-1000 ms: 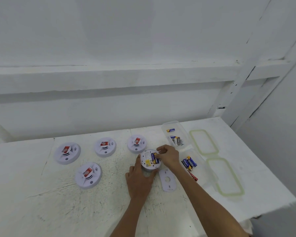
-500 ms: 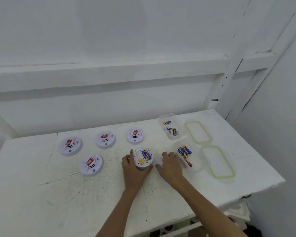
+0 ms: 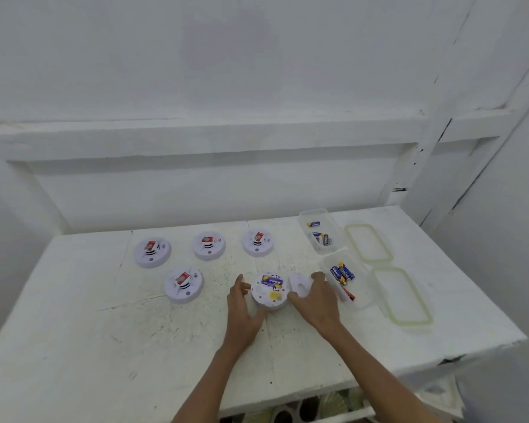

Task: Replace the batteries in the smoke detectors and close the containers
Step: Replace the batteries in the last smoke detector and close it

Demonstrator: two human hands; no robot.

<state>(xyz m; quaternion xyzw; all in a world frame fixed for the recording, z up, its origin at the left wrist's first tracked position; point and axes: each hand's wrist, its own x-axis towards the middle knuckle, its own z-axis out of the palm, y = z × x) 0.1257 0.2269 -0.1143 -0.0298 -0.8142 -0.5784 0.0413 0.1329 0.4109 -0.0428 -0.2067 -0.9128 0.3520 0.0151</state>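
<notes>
A white-painted surface (image 3: 104,331), scuffed and flecked with dark marks, stands against a white wall (image 3: 257,71) with a long ledge (image 3: 196,135) running across it and a white post (image 3: 434,154) rising at the right corner. The left hand (image 3: 243,312) cups the open smoke detector (image 3: 269,296) from the left, fingers curled round its rim and thumb against its near edge. The right hand (image 3: 319,300) is partly curled, with thumb and fingers closed around a white cover plate (image 3: 300,283) just to the right of that detector; the thumb tip touches the detector's right edge. The open detector lies back-side up near the middle of the surface, showing a blue battery (image 3: 271,281) seated in its bay and a small yellow patch below it. Four more smoke detectors (image 3: 184,284) sit face up to the left and behind, each round and white with a red-and-white tag on top. To the right stand two clear containers, the far container (image 3: 306,215) holding a few batteries and the near container (image 3: 362,296) holding blue-and-yellow ones, both uncovered. Their two lids (image 3: 368,242), rimmed with pale green seals, lie flat just beside them on the right.
</notes>
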